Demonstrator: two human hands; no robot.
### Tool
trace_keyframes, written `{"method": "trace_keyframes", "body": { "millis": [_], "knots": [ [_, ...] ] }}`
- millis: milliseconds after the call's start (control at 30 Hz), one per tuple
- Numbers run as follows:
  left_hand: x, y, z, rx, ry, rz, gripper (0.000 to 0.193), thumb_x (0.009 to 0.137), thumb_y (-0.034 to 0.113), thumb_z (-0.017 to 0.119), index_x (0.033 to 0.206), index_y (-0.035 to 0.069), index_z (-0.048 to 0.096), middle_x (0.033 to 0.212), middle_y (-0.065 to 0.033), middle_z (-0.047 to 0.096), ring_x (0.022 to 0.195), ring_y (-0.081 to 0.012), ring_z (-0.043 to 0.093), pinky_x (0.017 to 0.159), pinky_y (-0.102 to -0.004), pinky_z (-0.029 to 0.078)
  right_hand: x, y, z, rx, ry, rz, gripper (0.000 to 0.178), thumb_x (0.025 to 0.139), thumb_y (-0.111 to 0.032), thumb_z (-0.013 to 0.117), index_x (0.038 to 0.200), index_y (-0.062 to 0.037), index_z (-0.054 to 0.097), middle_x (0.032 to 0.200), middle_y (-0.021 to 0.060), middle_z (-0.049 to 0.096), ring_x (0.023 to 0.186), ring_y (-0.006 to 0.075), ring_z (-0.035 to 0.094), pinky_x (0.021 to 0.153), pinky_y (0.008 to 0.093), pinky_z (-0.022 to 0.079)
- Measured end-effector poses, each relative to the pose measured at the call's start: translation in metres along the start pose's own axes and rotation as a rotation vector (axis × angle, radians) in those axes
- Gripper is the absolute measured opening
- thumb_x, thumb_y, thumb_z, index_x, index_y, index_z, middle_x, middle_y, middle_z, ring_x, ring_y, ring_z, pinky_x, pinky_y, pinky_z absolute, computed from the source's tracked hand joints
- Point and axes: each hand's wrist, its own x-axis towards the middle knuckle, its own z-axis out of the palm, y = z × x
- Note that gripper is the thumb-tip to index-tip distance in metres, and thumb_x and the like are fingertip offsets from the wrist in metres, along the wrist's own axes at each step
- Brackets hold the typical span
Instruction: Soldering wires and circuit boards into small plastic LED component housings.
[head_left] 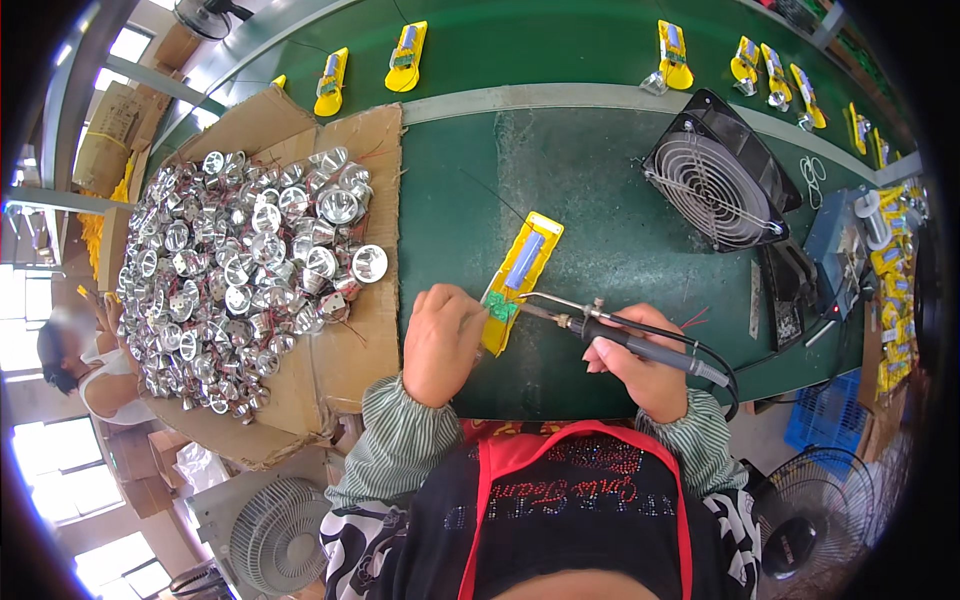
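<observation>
A yellow plastic housing (546, 228) lies at a slant on the green table in front of me. Inside it sit a blue cylindrical battery (524, 261) and a small green circuit board (500, 306). A thin dark wire leads away from its far end. My left hand (438, 342) is at the board's left edge, fingertips pinched together; anything between them is too small to make out. My right hand (645, 370) grips a soldering iron (645, 346) with a thin metal tube along its front. Its tip points left, at or just above the board.
Many silver reflector cups (240, 270) with wires fill a cardboard box (362, 200) at left. A black fan (715, 185) and a solder spool (873, 220) stand at right. More yellow housings (407, 57) line the far belt. Another person (108, 375) is at far left.
</observation>
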Motion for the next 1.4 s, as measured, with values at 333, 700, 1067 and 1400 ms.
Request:
{"method": "trace_keyframes", "body": {
  "millis": [333, 700, 1067, 1400],
  "knots": [
    [-0.001, -0.004, 0.003, -0.083, -0.082, -0.087, 0.007, 0.078, 0.006, 0.061, 0.081, 0.001, 0.058, 0.093, -0.0148, 0.061, 0.084, -0.0327, 0.059, 0.074, -0.0379, 0.046, 0.012, 0.013, 0.010, -0.083, -0.076, -0.016, 0.014, 0.082, 0.002, 0.058, 0.094, 0.0056, 0.052, 0.079, 0.0145, 0.063, 0.067, 0.0160, 0.064, 0.059, 0.0266, 0.055],
    [-0.001, -0.004, 0.005, -0.074, -0.077, -0.087, 0.007, 0.078, 0.006, 0.061, 0.080, 0.000, 0.057, 0.092, -0.0140, 0.061, 0.081, -0.0320, 0.059, 0.071, -0.0374, 0.046, 0.018, 0.018, 0.012, -0.135, -0.097, -0.038, 0.013, 0.081, 0.002, 0.058, 0.093, 0.0052, 0.053, 0.077, 0.0139, 0.064, 0.065, 0.0152, 0.064, 0.058, 0.0258, 0.054],
    [0.000, -0.004, 0.005, -0.075, -0.074, -0.077, 0.007, 0.078, 0.006, 0.061, 0.080, 0.000, 0.057, 0.091, -0.0136, 0.060, 0.078, -0.0305, 0.059, 0.069, -0.0360, 0.047, 0.011, 0.005, 0.008, -0.078, -0.036, 0.010, 0.015, 0.080, 0.003, 0.058, 0.093, 0.0047, 0.051, 0.075, 0.0149, 0.063, 0.064, 0.0164, 0.064, 0.058, 0.0271, 0.055],
    [-0.003, -0.001, 0.002, -0.022, -0.071, -0.077, 0.010, 0.076, 0.007, 0.063, 0.083, 0.001, 0.059, 0.092, -0.0122, 0.060, 0.084, -0.0305, 0.057, 0.074, -0.0367, 0.046, 0.002, 0.006, -0.001, -0.028, -0.011, 0.031, 0.018, 0.081, -0.001, 0.061, 0.096, 0.0055, 0.054, 0.078, 0.0130, 0.065, 0.067, 0.0146, 0.064, 0.059, 0.0259, 0.053]
  ]
}}
